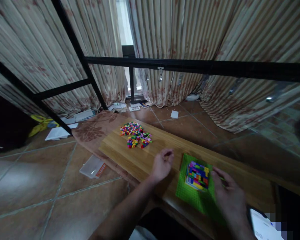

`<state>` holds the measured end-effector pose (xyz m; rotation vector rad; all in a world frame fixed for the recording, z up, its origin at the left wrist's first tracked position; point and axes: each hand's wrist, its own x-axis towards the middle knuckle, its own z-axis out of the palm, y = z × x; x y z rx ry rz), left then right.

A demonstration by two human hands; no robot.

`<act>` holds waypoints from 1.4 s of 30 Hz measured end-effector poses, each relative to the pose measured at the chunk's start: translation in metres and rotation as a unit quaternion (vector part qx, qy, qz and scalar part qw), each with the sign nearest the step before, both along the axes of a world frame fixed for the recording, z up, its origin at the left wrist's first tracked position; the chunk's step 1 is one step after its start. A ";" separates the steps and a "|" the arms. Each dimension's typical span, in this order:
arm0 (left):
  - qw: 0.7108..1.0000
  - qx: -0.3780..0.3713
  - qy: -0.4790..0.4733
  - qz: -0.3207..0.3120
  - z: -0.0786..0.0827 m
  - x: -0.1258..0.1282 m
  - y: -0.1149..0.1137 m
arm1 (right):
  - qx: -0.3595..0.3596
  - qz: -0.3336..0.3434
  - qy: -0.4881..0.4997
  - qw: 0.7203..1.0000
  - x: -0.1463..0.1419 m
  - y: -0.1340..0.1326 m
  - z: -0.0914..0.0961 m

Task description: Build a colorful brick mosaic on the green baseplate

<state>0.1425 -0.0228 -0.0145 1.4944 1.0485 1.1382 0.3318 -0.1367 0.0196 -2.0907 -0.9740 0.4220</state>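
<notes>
My left hand (163, 164) hovers over the wooden bench top, between the loose bricks and the baseplate. Its fingers curl in toward the thumb; whatever they may hold is too small to make out. A green baseplate (183, 190) lies to its right, bearing a low, layered block of multicoloured toy bricks (197, 175). My right hand (228, 191) is at the baseplate's right side, its thumb and forefinger drawn together close to the brick block. What sits between those fingertips is unclear. Farther left, small loose toy bricks (132, 128) lie in heaps.
The wooden bench top (130, 158) rests over a brown patterned cloth (96, 128). At the lower right is a lit phone (261, 223). A clear plastic lid (92, 166) and papers (61, 132) lie on the tiles. A black metal frame (150, 62) crosses before the curtains.
</notes>
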 end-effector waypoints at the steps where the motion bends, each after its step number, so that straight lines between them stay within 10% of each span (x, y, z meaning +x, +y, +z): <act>1: 0.999 -0.010 0.006 0.036 -0.002 -0.018 0.004 | -0.005 -0.006 0.004 1.000 0.000 -0.007 0.002; 9: 0.954 -0.013 0.229 0.194 -0.013 -0.131 0.031 | -0.039 -0.026 0.011 0.999 -0.017 -0.047 -0.001; 20: 0.862 0.020 0.476 0.175 -0.003 -0.107 0.054 | 0.065 0.086 0.057 0.993 -0.065 -0.066 -0.020; 26: 0.921 -0.012 0.357 0.155 -0.002 -0.105 0.033 | 0.087 0.106 0.061 0.989 -0.066 -0.074 -0.016; 30: 0.983 -0.027 0.181 0.022 -0.008 -0.076 -0.005 | 0.110 0.125 0.073 0.983 -0.075 -0.073 -0.014; 42: 0.990 -0.063 -0.053 -0.113 0.010 0.026 -0.023 | 0.140 0.115 0.065 0.981 -0.050 -0.068 -0.007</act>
